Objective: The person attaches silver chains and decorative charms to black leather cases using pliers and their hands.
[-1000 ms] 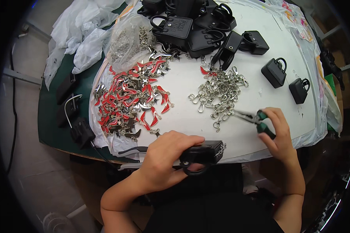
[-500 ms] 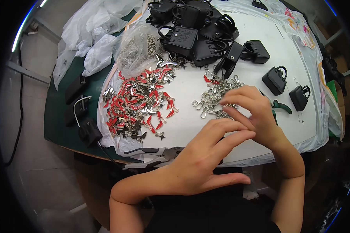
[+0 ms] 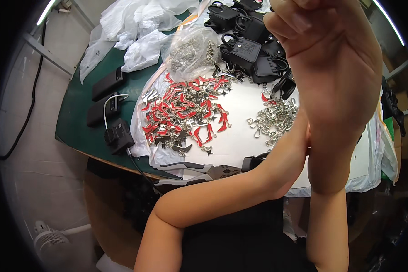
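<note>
While the right hand point(image 3: 335, 77) is raised close to the camera, palm toward the lens and fingers curled loosely at the top edge, nothing can be seen held in it; the fingertips run out of the picture, so whether they pinch anything cannot be told. Behind and below that hand, on the far side of its wrist, lies the heap of silver clasps point(image 3: 273, 119) on the white sheet point(image 3: 240, 140), well apart from the palm and partly covered by it. The left forearm point(image 3: 240, 190) comes up from the lower edge and crosses behind the right wrist; the left hand itself is hidden there, and its state cannot be told. By position the left arm is the nearer of the two to the clasps. Further to the left of both arms spreads the pile of red shoe charms point(image 3: 186, 113), with no single long axis, the pieces pointing all ways. Beyond the raised hand stand small black bags point(image 3: 247, 45); beside them, a clear bag of metal parts point(image 3: 192, 52). Just below the left forearm, at the table edge, lie grey-handled pliers point(image 3: 190, 168), untouched.
</note>
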`<state>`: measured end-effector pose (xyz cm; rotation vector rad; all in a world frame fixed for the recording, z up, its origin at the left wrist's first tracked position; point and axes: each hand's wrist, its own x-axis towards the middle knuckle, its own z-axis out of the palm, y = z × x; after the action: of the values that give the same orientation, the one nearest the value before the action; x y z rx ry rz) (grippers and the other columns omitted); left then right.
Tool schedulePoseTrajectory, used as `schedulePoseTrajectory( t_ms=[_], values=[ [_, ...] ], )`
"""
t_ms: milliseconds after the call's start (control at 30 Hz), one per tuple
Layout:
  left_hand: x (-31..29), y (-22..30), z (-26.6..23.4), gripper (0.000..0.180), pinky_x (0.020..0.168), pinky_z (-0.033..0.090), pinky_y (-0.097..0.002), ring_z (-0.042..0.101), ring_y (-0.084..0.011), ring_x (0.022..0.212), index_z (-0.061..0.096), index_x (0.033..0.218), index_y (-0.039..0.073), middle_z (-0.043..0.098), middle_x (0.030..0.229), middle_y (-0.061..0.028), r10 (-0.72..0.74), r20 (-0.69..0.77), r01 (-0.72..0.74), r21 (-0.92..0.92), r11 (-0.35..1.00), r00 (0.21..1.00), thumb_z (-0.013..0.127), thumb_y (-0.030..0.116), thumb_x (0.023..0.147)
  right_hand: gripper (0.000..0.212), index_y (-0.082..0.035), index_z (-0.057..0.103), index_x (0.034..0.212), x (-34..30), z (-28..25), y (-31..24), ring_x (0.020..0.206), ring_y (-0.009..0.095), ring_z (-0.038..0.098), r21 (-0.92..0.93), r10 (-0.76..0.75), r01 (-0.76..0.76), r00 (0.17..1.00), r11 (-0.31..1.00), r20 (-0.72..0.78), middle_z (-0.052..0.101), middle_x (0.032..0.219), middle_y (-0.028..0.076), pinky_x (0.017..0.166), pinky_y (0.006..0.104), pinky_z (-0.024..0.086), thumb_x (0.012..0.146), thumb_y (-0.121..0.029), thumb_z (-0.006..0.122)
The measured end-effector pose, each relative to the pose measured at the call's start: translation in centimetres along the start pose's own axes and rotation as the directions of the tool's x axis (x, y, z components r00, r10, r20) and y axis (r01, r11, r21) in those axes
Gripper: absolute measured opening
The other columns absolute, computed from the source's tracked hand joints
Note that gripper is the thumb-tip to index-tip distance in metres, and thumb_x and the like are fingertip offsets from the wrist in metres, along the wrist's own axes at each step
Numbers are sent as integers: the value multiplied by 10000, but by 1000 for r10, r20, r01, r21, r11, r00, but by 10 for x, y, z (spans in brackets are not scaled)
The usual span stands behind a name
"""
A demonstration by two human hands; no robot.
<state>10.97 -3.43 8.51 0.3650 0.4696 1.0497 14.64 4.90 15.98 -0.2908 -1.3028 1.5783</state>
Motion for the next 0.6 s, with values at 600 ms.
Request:
schedulePoseTrajectory(
  t_ms=[600],
  values=[
    [19, 74, -117, 174, 758, 507, -342, 636, -204, 846, 687, 980, 48, 666, 911, -67, 197, 317, -280, 940, -193, 928, 732, 119, 827, 150, -2, 718, 959, -52, -84, 51, 694, 50, 520, -618, 155, -215, 976, 756, -150, 662, 814, -3, 627, 223, 435, 909, -127, 651]
  ],
)
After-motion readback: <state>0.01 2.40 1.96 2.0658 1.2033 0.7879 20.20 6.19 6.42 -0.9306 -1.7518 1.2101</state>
